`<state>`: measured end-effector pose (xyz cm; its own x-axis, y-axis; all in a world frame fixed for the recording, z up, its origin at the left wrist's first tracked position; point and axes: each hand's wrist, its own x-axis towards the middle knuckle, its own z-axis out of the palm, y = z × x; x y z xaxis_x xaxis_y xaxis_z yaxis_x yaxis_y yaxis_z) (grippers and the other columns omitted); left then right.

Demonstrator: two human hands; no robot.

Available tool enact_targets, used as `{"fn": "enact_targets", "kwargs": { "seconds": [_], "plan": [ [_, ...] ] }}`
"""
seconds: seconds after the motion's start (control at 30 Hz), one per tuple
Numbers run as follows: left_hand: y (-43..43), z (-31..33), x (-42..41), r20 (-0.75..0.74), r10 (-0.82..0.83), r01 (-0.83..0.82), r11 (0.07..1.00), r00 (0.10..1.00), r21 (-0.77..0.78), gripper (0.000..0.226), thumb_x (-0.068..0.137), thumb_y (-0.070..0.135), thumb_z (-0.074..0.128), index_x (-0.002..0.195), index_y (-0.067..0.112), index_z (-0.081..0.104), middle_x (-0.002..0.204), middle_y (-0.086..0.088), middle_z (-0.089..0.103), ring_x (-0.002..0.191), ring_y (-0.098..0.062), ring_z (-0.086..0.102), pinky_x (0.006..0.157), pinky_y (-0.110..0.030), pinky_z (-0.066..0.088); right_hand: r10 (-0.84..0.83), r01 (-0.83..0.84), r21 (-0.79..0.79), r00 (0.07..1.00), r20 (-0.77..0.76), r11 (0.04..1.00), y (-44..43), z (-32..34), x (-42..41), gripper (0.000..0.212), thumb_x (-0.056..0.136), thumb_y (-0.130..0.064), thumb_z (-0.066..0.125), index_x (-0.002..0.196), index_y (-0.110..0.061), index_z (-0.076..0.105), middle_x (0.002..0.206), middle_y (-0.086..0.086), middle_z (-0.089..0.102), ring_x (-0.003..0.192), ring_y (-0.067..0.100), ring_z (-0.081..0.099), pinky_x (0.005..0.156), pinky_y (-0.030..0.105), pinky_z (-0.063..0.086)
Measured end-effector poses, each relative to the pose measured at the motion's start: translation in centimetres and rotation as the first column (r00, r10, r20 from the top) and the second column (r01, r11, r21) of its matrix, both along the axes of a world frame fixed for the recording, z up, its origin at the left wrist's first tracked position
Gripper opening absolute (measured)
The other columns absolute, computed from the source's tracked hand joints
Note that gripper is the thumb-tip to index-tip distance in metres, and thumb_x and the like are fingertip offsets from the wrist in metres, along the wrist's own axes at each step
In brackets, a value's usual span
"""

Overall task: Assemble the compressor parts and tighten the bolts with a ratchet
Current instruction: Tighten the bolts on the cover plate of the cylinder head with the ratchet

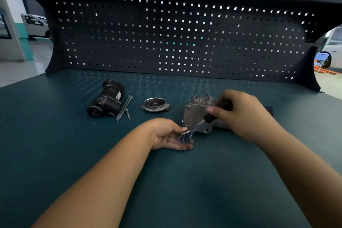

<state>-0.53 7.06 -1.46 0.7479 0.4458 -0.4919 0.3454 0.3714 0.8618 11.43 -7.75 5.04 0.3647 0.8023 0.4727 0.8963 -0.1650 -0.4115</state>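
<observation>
A grey metal compressor housing (197, 114) lies on the green bench right of centre. My right hand (244, 114) grips the black handle of a ratchet (194, 127), whose shaft slants down to the left across the housing. The ratchet's round head (183, 138) sits over the upturned palm of my left hand (169, 135), whose thumb and fingers touch it. To the left lie a round metal cover (155, 105), two long bolts (124, 107), one short bolt (128, 114) and a black motor body (107, 99).
A black pegboard (175, 39) stands along the back of the bench (55, 135). A dark flat object (269, 110) shows behind my right hand. Parked vehicles and a floor are visible beyond both sides of the board.
</observation>
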Motion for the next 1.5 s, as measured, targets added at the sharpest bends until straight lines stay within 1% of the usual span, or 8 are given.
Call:
{"fn": "enact_targets", "kwargs": {
  "seconds": [0.23,0.43,0.6,0.73,0.9,1.13,1.33,1.5],
  "plan": [
    [0.0,-0.1,-0.1,0.026,0.047,-0.046,0.999,0.999,-0.028,0.031,0.098,0.002,0.029,0.084,-0.007,0.055,0.063,-0.018,0.068,0.094,-0.035,0.059,0.057,-0.031,0.056,0.178,-0.152,-0.122,0.952,0.249,0.981,5.4,2.7,-4.6,0.023,0.089,-0.037,0.058,0.087,-0.018,0.045,0.09,0.005,0.061,0.082,0.028,0.056,0.064,0.033,0.042],
    [-0.1,0.0,-0.2,0.025,0.02,-0.019,1.0,1.0,-0.009,0.028,0.099,0.01,0.037,0.084,-0.006,0.055,0.065,-0.015,0.069,0.099,-0.033,0.058,0.065,-0.031,0.056,0.159,-0.159,-0.006,0.986,0.059,0.987,3.0,1.6,-1.9,0.024,0.086,-0.036,0.063,0.08,-0.017,0.05,0.076,-0.003,0.063,0.074,0.018,0.056,0.063,0.031,0.044],
    [-0.1,0.0,-0.2,0.013,-0.013,0.013,1.0,1.0,0.026,0.021,0.097,0.01,0.044,0.087,-0.003,0.057,0.067,-0.013,0.07,0.098,-0.031,0.059,0.06,-0.026,0.057,0.096,-0.089,0.124,0.994,-0.05,0.988,-0.1,-1.1,0.3,0.02,0.085,-0.034,0.064,0.075,-0.02,0.054,0.06,-0.012,0.055,0.058,0.002,0.049,0.051,0.015,0.036],
    [-0.2,0.0,-0.3,0.027,-0.007,0.006,1.0,1.0,0.027,0.018,0.096,0.008,0.045,0.088,-0.002,0.057,0.067,-0.014,0.07,0.097,-0.031,0.06,0.06,-0.027,0.057,0.071,-0.045,0.188,0.988,-0.135,0.981,-1.3,-3.0,1.3,0.017,0.085,-0.03,0.065,0.073,-0.02,0.058,0.063,-0.014,0.06,0.066,-0.001,0.055,0.056,0.014,0.039],
    [-0.1,-0.1,-0.2,0.027,-0.015,0.014,0.999,1.0,0.033,0.016,0.095,0.007,0.046,0.087,-0.001,0.057,0.067,-0.014,0.07,0.078,-0.024,0.071,0.059,-0.027,0.058,0.045,-0.001,0.225,0.981,-0.189,0.974,-2.3,-4.7,1.9,0.016,0.083,-0.028,0.067,0.07,-0.02,0.06,0.063,-0.013,0.063,0.064,-0.003,0.057,0.055,0.01,0.039],
    [-0.1,-0.1,-0.3,0.045,0.028,-0.029,1.0,0.999,0.006,0.024,0.097,0.01,0.042,0.088,-0.007,0.056,0.067,-0.016,0.07,0.06,-0.023,0.07,0.058,-0.029,0.058,0.081,-0.082,0.012,0.992,0.094,0.997,1.1,0.2,-1.0,0.029,0.089,-0.042,0.056,0.086,-0.014,0.05,0.078,0.001,0.063,0.074,0.024,0.056,0.062,0.037,0.046],
    [0.1,-0.1,-0.5,0.065,0.046,-0.045,0.999,0.997,-0.022,0.028,0.097,0.001,0.034,0.086,-0.009,0.057,0.07,-0.019,0.07,0.064,-0.027,0.071,0.059,-0.032,0.059,0.166,-0.105,-0.16,0.884,0.436,0.982,5.3,2.6,-4.5,0.027,0.096,-0.038,0.048,0.09,-0.017,0.032,0.076,0.002,0.045,0.072,0.029,0.046,0.052,0.031,0.028],
    [0.0,-0.1,-0.6,0.053,0.045,-0.044,0.999,0.998,-0.012,0.029,0.097,0.001,0.033,0.084,-0.009,0.057,0.069,-0.019,0.069,0.071,-0.029,0.071,0.057,-0.032,0.059,0.205,-0.14,-0.183,0.888,0.412,0.973,6.2,3.0,-4.5,0.025,0.096,-0.036,0.048,0.091,-0.017,0.032,0.072,0.0,0.041,0.071,0.028,0.047,0.048,0.03,0.024]
  ]
}}
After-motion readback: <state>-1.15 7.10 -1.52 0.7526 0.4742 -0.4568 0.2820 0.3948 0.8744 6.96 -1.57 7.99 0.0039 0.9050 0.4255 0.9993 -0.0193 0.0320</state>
